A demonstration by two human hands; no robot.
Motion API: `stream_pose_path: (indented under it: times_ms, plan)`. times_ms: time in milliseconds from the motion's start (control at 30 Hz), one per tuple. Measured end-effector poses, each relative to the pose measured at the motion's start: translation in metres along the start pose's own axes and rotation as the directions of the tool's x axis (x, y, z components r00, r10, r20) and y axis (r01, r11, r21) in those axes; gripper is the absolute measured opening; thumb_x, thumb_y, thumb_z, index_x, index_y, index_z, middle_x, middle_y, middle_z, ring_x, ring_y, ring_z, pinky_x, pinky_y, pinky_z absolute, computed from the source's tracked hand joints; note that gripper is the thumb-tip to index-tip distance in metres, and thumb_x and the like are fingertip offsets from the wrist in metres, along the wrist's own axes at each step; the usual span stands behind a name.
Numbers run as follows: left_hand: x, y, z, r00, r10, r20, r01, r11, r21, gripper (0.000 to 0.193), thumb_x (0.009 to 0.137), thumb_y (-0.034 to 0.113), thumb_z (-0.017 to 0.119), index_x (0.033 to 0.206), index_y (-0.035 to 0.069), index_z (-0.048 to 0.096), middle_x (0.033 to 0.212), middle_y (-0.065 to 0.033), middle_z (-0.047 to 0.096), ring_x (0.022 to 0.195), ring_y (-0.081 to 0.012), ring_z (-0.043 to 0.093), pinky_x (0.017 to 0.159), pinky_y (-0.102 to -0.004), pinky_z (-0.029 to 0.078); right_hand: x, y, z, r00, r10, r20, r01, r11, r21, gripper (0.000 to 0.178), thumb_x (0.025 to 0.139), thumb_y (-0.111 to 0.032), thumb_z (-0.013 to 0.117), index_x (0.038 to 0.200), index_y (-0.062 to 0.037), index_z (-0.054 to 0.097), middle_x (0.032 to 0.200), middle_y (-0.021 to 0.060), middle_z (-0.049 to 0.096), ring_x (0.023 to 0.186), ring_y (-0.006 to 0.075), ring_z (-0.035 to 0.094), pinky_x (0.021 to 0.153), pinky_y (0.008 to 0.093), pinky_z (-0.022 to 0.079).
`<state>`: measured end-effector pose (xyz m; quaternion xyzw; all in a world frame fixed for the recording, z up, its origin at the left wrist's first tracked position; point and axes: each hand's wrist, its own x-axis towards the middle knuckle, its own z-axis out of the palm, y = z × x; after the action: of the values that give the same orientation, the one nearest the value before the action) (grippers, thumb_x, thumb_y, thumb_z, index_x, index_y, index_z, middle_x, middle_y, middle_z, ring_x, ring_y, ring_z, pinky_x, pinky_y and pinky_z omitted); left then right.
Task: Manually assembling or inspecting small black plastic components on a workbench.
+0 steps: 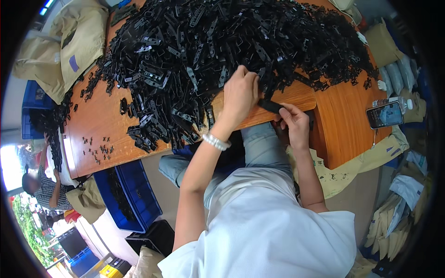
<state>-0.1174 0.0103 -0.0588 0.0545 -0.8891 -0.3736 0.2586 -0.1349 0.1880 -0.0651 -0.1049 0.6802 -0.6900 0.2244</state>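
A large heap of black plastic clip-like parts covers the far side of the wooden table. At its near edge my left hand, with a beaded bracelet on the wrist, has its fingers curled together over the parts. What those fingers grip is hidden. Just to the right, my right hand pinches one end of a flat black rectangular piece between thumb and fingers. The piece points toward my left hand, above the table's front edge.
Small black bits lie scattered on the table's left part. A blue crate holding black parts stands below the left edge. At right are a phone and clear bottle. Another person is at far left, near paper sacks.
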Motion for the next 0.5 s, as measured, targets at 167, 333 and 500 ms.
stream_pose_path:
  times_ms: [167,333,500]
  plan:
    - [0.023,-0.008,0.02,0.996,0.042,0.079,-0.08,0.802,0.592,0.005,0.068,0.005,0.057,0.068,0.003,0.06,0.076,-0.0102,0.051,0.074,-0.0235,0.056,0.056,-0.0337,0.046,0.0,0.012,-0.004,0.998,0.044,0.047,-0.039,0.994,-0.104,0.017,0.083,-0.01,0.057,0.094,0.003,0.06,0.07,0.0036,0.06,0.059,0.0051,0.052,0.049,0.0169,0.037]
    - [0.035,0.0,0.026,0.968,-0.024,0.249,-0.154,0.727,0.669,0.007,0.066,0.005,0.058,0.071,0.001,0.062,0.076,-0.0129,0.057,0.069,-0.0235,0.06,0.053,-0.0291,0.046,0.005,0.011,0.004,0.988,-0.121,0.092,0.142,0.953,-0.269,0.016,0.081,-0.005,0.059,0.093,0.0054,0.059,0.073,0.0042,0.058,0.061,0.0064,0.054,0.048,0.0177,0.038]
    - [0.026,-0.007,0.019,0.985,-0.027,0.17,-0.09,0.759,0.645,0.006,0.06,0.005,0.059,0.065,0.002,0.058,0.072,-0.0144,0.057,0.062,-0.0268,0.06,0.052,-0.0328,0.046,0.013,0.011,0.006,0.974,-0.151,0.171,0.2,0.925,-0.322,0.015,0.08,-0.002,0.06,0.092,0.0071,0.058,0.076,0.0041,0.055,0.064,0.008,0.057,0.05,0.0188,0.041]
